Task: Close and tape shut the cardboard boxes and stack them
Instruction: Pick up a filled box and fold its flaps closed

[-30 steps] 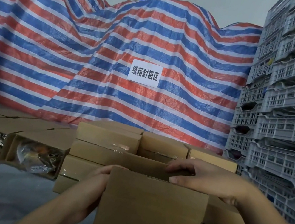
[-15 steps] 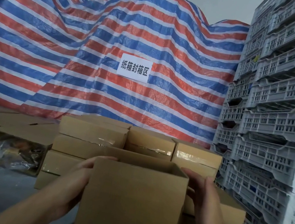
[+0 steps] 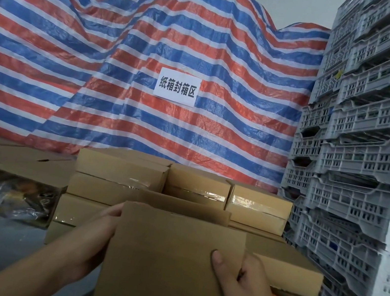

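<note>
Now you grip the open cardboard box (image 3: 167, 268) close before you | left hand (image 3: 91, 239) clasps its side, right hand (image 3: 240, 281) thumb pinches its front | fold flaps flat, square, before taping.

The plain brown cardboard box (image 3: 167, 268) had no print. The plastic tarpaulin (image 3: 124, 70) behind showed red, blue and white stripes; the stacked perforated plastic crates (image 3: 368, 165) were pale grey.

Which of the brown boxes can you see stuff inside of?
The open box lying on its side at the left, with shiny plastic-wrapped things showing inside. The stacked boxes behind are taped shut, and the held box shows only cardboard.
</note>
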### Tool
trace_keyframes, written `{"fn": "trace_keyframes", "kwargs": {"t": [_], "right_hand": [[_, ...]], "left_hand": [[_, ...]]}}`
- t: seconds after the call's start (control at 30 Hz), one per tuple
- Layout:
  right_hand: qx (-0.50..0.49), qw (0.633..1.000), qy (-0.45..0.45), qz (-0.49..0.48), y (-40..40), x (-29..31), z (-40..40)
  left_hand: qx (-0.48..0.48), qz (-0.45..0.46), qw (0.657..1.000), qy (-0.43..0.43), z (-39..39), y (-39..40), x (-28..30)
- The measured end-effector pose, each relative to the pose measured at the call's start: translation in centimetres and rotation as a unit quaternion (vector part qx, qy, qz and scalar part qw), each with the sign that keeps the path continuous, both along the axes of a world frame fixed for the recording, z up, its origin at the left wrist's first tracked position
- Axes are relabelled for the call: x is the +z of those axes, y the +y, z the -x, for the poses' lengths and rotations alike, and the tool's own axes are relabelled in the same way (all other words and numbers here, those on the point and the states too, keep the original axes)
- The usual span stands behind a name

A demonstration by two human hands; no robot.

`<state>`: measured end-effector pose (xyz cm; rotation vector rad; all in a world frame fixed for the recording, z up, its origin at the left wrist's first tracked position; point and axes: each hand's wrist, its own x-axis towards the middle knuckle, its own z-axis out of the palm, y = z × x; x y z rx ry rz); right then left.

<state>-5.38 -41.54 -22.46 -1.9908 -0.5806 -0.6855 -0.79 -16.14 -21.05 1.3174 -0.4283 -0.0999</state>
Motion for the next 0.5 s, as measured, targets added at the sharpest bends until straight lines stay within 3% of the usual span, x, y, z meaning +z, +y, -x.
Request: {"fn": "trace_keyframes", "kwargs": {"t": [0.2, 0.37, 0.5], "right_hand": [[-0.002, 0.996, 0.065, -0.062, 0.2, 0.6, 0.4], [-0.003, 0.996, 0.073, -0.052, 0.3, 0.9, 0.6], [-0.002, 0.995, 0.067, -0.074, 0.4, 0.8, 0.5]], "left_hand": [[0.034, -0.031, 0.998, -0.03, 0.6, 0.0, 0.2], [-0.078, -0.065, 0.993, -0.057, 1.1, 1.2, 1.2], [-0.049, -0.053, 0.997, -0.04, 1.1, 0.9, 0.8]]}}
